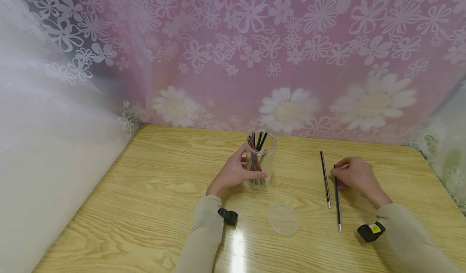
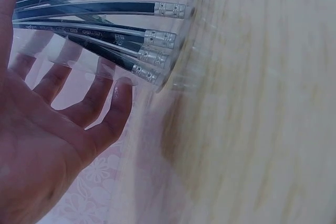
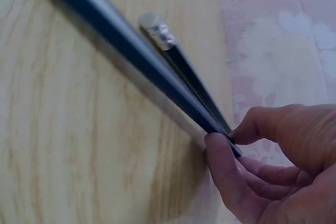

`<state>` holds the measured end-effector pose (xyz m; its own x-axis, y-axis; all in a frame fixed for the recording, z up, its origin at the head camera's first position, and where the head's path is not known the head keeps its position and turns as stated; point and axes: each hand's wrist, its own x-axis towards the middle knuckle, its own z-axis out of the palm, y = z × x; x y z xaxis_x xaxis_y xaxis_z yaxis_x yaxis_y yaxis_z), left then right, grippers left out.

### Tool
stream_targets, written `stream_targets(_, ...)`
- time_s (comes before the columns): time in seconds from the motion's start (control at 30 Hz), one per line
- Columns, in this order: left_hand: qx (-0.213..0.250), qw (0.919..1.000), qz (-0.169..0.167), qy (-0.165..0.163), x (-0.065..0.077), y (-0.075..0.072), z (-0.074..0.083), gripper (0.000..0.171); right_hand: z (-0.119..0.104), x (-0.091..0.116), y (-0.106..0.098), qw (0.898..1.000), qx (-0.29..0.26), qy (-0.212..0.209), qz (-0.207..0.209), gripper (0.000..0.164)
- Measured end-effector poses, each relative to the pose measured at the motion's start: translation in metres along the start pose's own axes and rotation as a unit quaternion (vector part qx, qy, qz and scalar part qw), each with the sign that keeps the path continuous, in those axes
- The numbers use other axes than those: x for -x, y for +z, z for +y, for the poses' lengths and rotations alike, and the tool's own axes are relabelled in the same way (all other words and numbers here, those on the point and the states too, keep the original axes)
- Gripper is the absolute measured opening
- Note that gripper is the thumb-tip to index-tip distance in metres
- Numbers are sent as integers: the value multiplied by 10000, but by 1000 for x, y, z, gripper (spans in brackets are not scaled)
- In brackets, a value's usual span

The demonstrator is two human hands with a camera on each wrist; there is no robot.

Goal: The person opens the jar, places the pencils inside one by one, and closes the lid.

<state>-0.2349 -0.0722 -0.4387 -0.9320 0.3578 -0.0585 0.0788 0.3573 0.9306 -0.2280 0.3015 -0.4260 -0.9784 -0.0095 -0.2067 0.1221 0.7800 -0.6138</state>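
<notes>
My left hand (image 1: 234, 170) grips a clear plastic jar (image 1: 268, 161) from its left side, thumb across the front. Several pencils (image 2: 105, 9), mostly dark with one red, stand inside, their silver eraser ends at the bottom. At the right, my right hand (image 1: 354, 176) pinches a dark pencil (image 1: 337, 204) near its far end, between thumb and fingertips in the right wrist view. Its eraser end points toward me. Just left of it, a second dark pencil (image 1: 325, 180) lies on the table, eraser also toward me.
A round clear lid (image 1: 284, 220) lies flat on the wood-grain table (image 1: 145, 208), in front of the jar. Behind the table hangs a pink flowered curtain (image 1: 225, 62), with a pale sheet (image 1: 65, 143) along the left side.
</notes>
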Motion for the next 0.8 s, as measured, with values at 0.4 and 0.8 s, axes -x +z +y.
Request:
stream_targets(0.4, -73, 10000, -7, 13, -1, -1, 0, 81, -7, 13, -15, 9977, -642, -193, 126, 52)
stream_targets(0.8, -41, 10000, -7, 46, -1, -1, 1, 67, -22, 21, -26, 9920, -913, -557, 667, 50)
